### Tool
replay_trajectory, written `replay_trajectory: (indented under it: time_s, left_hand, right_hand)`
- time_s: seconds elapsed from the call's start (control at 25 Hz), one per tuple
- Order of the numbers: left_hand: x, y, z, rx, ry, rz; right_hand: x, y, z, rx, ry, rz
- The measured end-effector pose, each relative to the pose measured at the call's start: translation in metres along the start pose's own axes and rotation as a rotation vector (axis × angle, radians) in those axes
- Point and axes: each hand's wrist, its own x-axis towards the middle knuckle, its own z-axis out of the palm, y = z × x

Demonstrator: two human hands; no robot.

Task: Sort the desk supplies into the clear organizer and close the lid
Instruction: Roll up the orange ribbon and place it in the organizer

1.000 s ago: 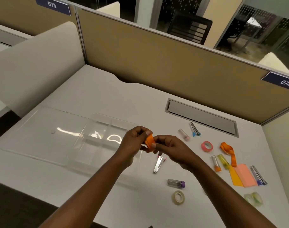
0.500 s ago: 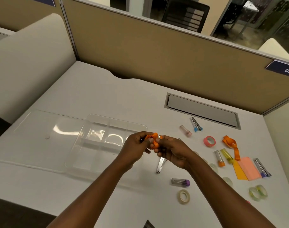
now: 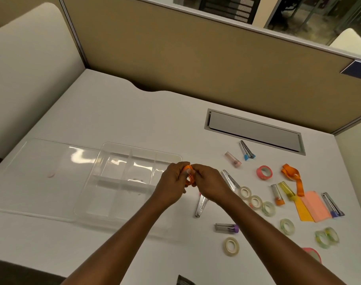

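A small orange ribbon is pinched between my left hand and my right hand, both closed on it just off the right end of the clear organizer. The organizer's compartments look bare, and its lid lies open flat to the left. Loose supplies lie on the desk to the right: a second orange ribbon, a pink tape roll, several clear tape rolls, metal clips, small capped tubes and orange and pink tags.
A tan partition closes off the back of the white desk, and a cream divider stands at the left. A grey cable hatch sits in the desk at the back right. A dark object pokes in at the bottom edge.
Both hands have kept working the orange ribbon between the fingers, which now shows as loops. The head has tilted down and closer, bringing more tape rolls into view at the right.
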Motion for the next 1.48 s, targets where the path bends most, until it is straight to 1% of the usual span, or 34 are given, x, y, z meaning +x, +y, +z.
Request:
replay_trajectory:
  time_s: [0.08, 0.16, 0.2, 0.28, 0.36, 0.44, 0.52, 0.56, 0.64, 0.76, 0.84, 0.92, 1.0, 1.08, 1.16, 1.24, 1.32, 1.48]
  left_hand:
    - [0.006, -0.003, -0.003, 0.048, 0.068, -0.004]
    - [0.020, -0.010, -0.010, 0.169, 0.120, 0.029]
    - [0.028, -0.015, -0.014, 0.248, 0.132, 0.040]
    - [0.047, -0.026, -0.023, 0.391, 0.120, 0.009]
    - [0.065, -0.039, -0.025, 0.523, 0.039, -0.053]
    - [0.078, -0.051, -0.022, 0.640, -0.091, -0.119]
    - [0.085, -0.057, -0.018, 0.701, -0.197, -0.161]
    - [0.086, -0.059, -0.017, 0.726, -0.229, -0.155]
    - [0.085, -0.061, -0.017, 0.782, -0.238, -0.103]
    - [0.077, -0.056, -0.018, 0.893, -0.170, -0.029]
    - [0.068, -0.046, -0.016, 0.924, -0.115, 0.021]
    - [0.055, -0.036, -0.008, 0.891, -0.069, 0.088]
    - [0.040, -0.027, 0.008, 0.815, -0.037, 0.184]
    - [0.028, -0.023, 0.027, 0.770, -0.051, 0.281]
    - [0.019, -0.023, 0.051, 0.793, -0.107, 0.335]
    - [0.014, -0.027, 0.072, 0.846, -0.174, 0.330]
    - [0.010, -0.036, 0.090, 0.910, -0.229, 0.287]
    - [0.003, -0.056, 0.112, 1.012, -0.275, 0.138]
  right_hand:
    - [0.008, -0.001, 0.008, -0.027, -0.064, 0.002]
    - [0.017, 0.001, 0.013, 0.049, -0.138, 0.055]
    - [0.021, 0.003, 0.016, 0.066, -0.150, 0.071]
    - [0.028, 0.010, 0.018, 0.003, -0.122, 0.065]
    - [0.031, 0.019, 0.017, -0.043, -0.073, 0.055]
    - [0.030, 0.030, 0.016, -0.047, -0.052, 0.055]
    - [0.025, 0.044, 0.014, -0.058, -0.050, 0.074]
    - [0.022, 0.051, 0.012, -0.060, -0.045, 0.087]
    - [0.016, 0.068, 0.004, -0.075, -0.025, 0.098]
    - [0.012, 0.101, -0.016, -0.151, 0.054, 0.096]
    - [0.011, 0.128, -0.037, -0.181, 0.125, 0.140]
    - [0.012, 0.159, -0.061, -0.202, 0.225, 0.208]
    - [0.009, 0.193, -0.088, -0.220, 0.365, 0.268]
    - [0.002, 0.224, -0.115, -0.250, 0.495, 0.353]
    - [-0.005, 0.254, -0.140, -0.316, 0.560, 0.451]
    - [-0.011, 0.280, -0.157, -0.364, 0.540, 0.551]
    - [-0.015, 0.301, -0.167, -0.378, 0.478, 0.625]
    - [-0.014, 0.329, -0.176, -0.369, 0.375, 0.663]
